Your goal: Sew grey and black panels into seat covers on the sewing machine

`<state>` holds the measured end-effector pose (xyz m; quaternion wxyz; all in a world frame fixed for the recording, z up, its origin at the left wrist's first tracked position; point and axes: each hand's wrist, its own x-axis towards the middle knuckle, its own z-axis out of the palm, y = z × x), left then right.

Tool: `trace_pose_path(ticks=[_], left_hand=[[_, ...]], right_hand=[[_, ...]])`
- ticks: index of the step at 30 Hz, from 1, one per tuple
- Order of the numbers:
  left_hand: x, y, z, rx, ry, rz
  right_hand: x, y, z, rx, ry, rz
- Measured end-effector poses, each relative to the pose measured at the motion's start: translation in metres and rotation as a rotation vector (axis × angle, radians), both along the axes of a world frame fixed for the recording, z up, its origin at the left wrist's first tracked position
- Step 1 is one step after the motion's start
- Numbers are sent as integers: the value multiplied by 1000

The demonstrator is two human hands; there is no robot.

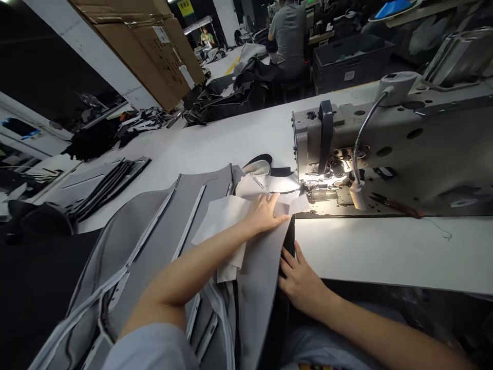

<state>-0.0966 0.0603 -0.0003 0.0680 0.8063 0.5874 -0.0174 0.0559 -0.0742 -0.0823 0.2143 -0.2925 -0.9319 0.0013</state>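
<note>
Grey cloth (258, 288) is spread on desk (385, 246), one end nr sewing machine (442, 154). White patch (223, 213) is pressed by L hand (264, 213) — grip released, fingers spread. Cloth edge is touched by R hand (304, 288); pinch can't be confirmed. Layers should be kept flat — fingertips clear of machine.
</note>
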Motion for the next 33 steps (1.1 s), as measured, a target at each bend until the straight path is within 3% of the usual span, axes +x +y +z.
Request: trace_pose_path(ticks=[3, 6, 9, 14, 17, 20, 23, 26, 30, 33], left_hand=[[2, 12, -27, 108, -5, -55], [6, 6, -38, 211, -31, -165], [19, 2, -36, 230, -85, -204], [23, 18, -32, 147, -89, 72], [4, 28, -35, 179, -190, -91], [-7, 30, -37, 159, -264, -289], [-1, 29, -35, 152, -229, -302], [10, 29, -36, 155, -167, -235], [20, 23, -41, 218, -161, -112], [27, 11, -47, 273, -201, -110]], right_hand=[[5, -15, -4, 21, 17, -29], [4, -17, -9, 30, 44, -21], [-1, -12, -15, 49, 94, -12], [-2, -18, -14, 52, 106, -17], [5, -29, -5, 12, 58, -17], [15, -19, 7, -83, -18, 55], [20, 14, 17, -162, -113, 92], [18, 35, 17, -106, -128, -5], [16, 9, 9, 25, 16, -127], [22, -19, 9, 27, 68, -195]])
